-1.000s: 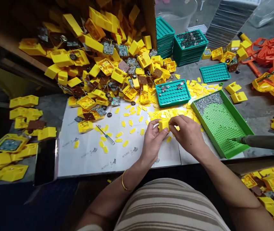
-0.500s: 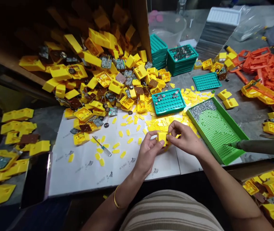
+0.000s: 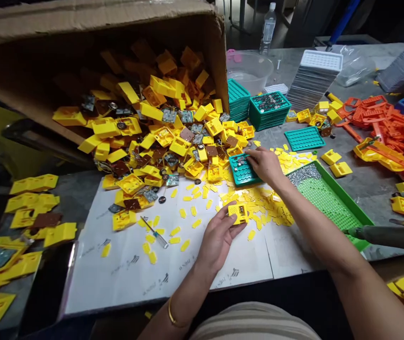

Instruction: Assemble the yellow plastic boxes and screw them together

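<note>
My left hand is closed around a small yellow plastic case, held above the white sheet. Its upper face shows a patch of small holes and an opening with something dark and shiny inside. My right hand reaches over the small teal tray. Its fingers are drawn together at the round silver button cells there; what they pinch is hidden. Loose thin yellow covers lie spread below the tray.
A cardboard box on its side spills yellow cases with circuit boards. A screwdriver lies on the sheet. At right stand a green basket of small metal parts and a dark tool. Teal tray stacks stand behind.
My right hand has left the yellow case and moved up and forward to the teal tray. My left hand keeps the case, its opening now visible. The view has tilted upward.
</note>
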### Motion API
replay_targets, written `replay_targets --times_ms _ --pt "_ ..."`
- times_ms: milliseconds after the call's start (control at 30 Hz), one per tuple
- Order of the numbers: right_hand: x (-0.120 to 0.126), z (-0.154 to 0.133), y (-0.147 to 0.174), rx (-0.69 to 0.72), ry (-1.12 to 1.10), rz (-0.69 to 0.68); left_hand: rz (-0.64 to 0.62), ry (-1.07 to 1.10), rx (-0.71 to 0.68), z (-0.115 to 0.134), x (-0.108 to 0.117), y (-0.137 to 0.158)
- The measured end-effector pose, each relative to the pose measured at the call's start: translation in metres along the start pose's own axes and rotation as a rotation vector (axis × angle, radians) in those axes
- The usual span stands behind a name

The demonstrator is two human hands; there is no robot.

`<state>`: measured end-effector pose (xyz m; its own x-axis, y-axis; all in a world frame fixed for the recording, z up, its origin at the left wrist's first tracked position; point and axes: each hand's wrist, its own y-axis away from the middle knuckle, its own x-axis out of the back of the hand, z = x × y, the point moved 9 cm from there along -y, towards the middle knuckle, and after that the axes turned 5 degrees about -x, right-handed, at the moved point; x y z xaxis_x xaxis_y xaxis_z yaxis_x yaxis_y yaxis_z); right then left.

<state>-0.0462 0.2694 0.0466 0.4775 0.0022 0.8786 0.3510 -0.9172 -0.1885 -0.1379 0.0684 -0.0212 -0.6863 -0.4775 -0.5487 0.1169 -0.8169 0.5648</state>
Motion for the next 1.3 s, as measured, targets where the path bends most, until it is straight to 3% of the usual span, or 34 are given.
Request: replay_targets --times_ms 200,300,367,433,600,833,1000,1133,1300 --pt "0.007 -0.001 0.004 -0.01 0.015 0.013 0.028 0.008 -0.038 0.008 0.003 -0.005" --pt "0.018 -0.01 0.027 -0.009 -0.256 0.01 0.037 0.011 -0.052 0.009 0.005 -0.006" --pt "0.018 -0.024 0.053 0.019 -0.48 -0.074 0.014 0.013 -0.064 0.009 0.003 -0.006" --pt "0.02 -0.037 0.081 0.052 -0.561 -0.103 -0.027 0.011 -0.083 0.009 -0.002 -0.005" --pt "0.022 -0.049 0.12 0.097 -0.422 -0.101 -0.048 0.016 -0.103 0.006 -0.009 -0.002" --pt "0.017 -0.053 0.127 0.144 -0.26 -0.145 -0.014 -0.023 -0.126 0.001 -0.008 0.001" --pt "0.013 -0.057 0.131 0.196 -0.143 -0.136 0.038 -0.119 -0.227 0.005 -0.003 0.002" --pt "0.006 -0.053 0.13 0.195 -0.142 -0.252 0.009 -0.201 -0.26 0.003 -0.001 0.003" --pt "0.001 -0.045 0.128 0.07 -0.252 -0.421 -0.083 -0.294 -0.212 -0.004 0.0 0.006"
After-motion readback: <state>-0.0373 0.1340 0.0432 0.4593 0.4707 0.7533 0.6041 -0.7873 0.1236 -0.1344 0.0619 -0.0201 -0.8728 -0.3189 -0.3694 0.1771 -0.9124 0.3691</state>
